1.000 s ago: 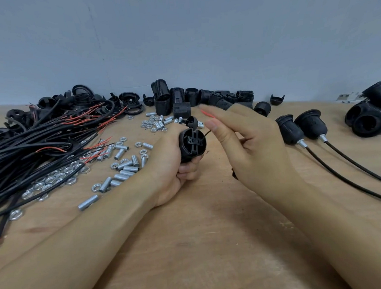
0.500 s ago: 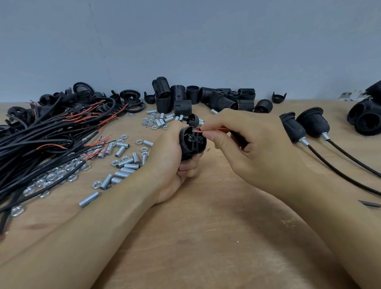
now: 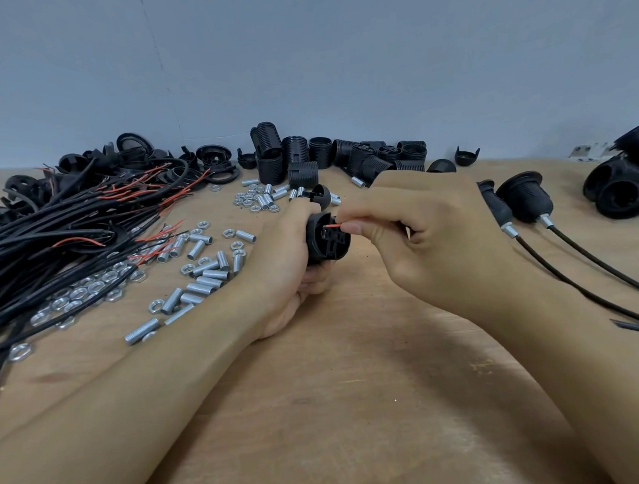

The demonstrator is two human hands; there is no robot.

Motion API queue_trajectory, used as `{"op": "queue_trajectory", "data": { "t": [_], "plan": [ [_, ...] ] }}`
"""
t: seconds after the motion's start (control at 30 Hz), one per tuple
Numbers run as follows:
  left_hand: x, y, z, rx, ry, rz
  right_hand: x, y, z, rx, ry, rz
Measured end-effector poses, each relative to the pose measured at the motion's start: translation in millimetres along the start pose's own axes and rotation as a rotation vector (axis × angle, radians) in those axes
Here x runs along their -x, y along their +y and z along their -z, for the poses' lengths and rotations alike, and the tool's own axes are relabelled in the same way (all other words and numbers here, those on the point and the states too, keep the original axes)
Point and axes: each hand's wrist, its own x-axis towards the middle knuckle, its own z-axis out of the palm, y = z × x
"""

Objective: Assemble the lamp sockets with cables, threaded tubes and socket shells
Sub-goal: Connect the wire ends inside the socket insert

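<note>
Assembly workbench: plywood bench (image 3: 356, 406) held bulk cables (image 3: 51, 233), threaded tubes (image 3: 201, 274), nuts (image 3: 76, 293), socket shells (image 3: 306, 157); plain grey wall (image 3: 301, 57).

Round black plastic lamp socket (image 3: 327, 241) gripped in left hand (image 3: 289, 258), terminal face toward camera; thin red wire end (image 3: 332, 226) pinched by right hand (image 3: 421, 236), touching socket's top.

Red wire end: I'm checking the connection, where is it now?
Mid-frame in the head view, the red wire end is pinched by the right hand at the socket body the left hand grips.
</note>
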Motion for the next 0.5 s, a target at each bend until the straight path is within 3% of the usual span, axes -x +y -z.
{"op": "queue_trajectory", "data": {
  "t": [0.5],
  "plan": [
    [0.1, -0.7, -0.5, -0.016, -0.022, -0.021, 0.4, -3.6, 1.1, -0.056, -0.052, -0.050]
  ]
}}
